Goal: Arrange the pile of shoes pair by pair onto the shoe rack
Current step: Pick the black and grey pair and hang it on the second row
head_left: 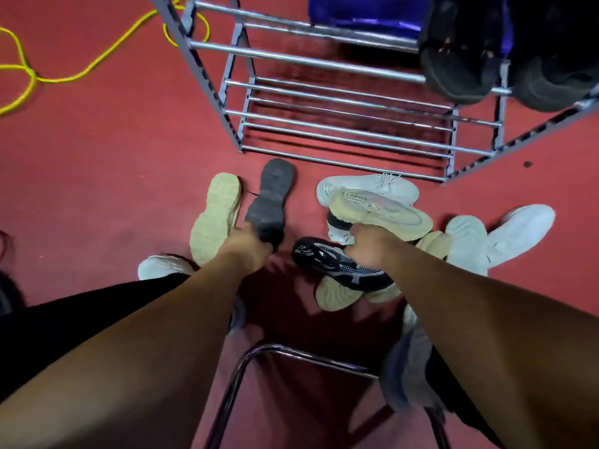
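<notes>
My left hand [248, 246] grips the heel of a dark grey shoe [270, 197], sole up, toe pointing toward the rack. My right hand [368, 244] holds a shoe with a pale yellow-green sole [382, 212], also sole up, lifted above the pile. The metal shoe rack [340, 102] stands just beyond, with a pair of black shoes [460, 63] on its top right. On the red floor lie a cream-soled shoe [215, 217], a white sneaker [366, 186], a black patterned shoe [340, 265] and more white shoes [518, 233] to the right.
A yellow cable [29, 72] loops on the red floor at the far left. A dark metal chair frame [259, 354] sits close under my arms. Something blue [366, 11] stands behind the rack. A small white shoe [158, 265] lies beside my left forearm.
</notes>
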`<state>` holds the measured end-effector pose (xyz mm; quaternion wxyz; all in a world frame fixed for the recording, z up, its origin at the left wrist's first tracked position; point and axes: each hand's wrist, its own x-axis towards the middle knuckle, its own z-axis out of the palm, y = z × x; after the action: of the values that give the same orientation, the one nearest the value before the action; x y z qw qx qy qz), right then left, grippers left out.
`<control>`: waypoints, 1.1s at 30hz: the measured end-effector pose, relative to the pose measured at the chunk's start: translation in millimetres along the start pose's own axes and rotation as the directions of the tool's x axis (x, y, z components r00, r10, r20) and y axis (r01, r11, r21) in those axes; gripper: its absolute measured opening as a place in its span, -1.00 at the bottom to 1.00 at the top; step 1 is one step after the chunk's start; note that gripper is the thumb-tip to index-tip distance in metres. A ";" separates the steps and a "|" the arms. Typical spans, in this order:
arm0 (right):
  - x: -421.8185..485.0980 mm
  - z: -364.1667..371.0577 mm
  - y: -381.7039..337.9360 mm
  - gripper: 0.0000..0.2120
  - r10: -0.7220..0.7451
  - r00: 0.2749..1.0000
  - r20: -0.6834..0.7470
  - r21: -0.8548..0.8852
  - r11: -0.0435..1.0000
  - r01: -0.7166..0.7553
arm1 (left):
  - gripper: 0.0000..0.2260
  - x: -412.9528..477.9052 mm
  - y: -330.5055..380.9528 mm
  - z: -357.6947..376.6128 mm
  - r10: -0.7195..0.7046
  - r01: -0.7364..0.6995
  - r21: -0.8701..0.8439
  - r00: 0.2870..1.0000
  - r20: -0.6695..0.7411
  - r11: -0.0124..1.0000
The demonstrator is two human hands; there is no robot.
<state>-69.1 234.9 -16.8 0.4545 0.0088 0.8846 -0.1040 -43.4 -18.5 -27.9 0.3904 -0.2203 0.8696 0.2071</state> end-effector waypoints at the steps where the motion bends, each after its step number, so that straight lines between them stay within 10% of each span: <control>1: 8.6 5.6 0.9 -0.51 0.003 1.000 0.012 -0.005 1.000 -0.003 | -0.37 12.6 -1.7 7.5 -0.014 0.014 -0.011 1.000 0.006 1.000; 17: 78.9 57.3 -19.4 -0.57 -0.147 0.989 0.034 -0.077 0.986 0.149 | -0.29 77.4 -16.5 51.2 -0.294 0.224 -0.460 0.952 -0.084 0.859; 26: 87.2 83.4 -10.4 -0.54 -0.051 0.998 -0.038 -0.112 0.993 0.046 | -0.78 91.2 -21.9 56.5 -0.276 0.387 -0.846 0.914 0.299 0.367; 29: 84.8 79.0 -6.4 -0.51 0.001 1.000 -0.022 -0.121 0.993 -0.004 | -0.78 87.0 -21.9 55.1 -0.198 0.308 -0.828 0.950 0.241 0.468; 33: 74.8 70.1 -10.4 -0.44 0.067 0.997 0.024 -0.149 0.987 -0.062 | -0.72 81.7 -40.4 40.0 -0.105 0.029 -0.492 0.986 -0.127 0.870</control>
<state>-58.0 205.4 -114.9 0.4700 0.0023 0.8824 -0.0235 -46.7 -48.3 -122.8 0.2626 -0.3569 0.8075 0.3893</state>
